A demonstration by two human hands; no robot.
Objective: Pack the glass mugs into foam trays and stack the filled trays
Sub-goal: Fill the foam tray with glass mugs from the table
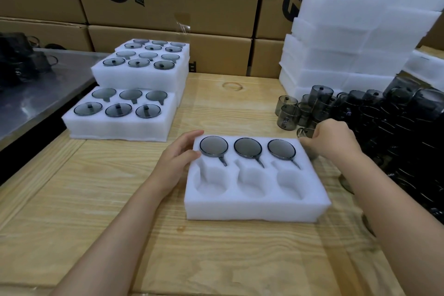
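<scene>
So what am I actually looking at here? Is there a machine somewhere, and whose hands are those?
No machine here: a person wears a camera on the head, so this one picture looks down at their own two hands. On the wooden table lies a white foam tray with six pockets; three dark glass mugs sit in the far row, the near three are empty. The left hand rests against the tray's far left corner. The right hand is curled at its far right corner; whether it grips anything I cannot tell. On the right wait loose mugs, on the left filled trays, at the back right a stack of foam.
</scene>
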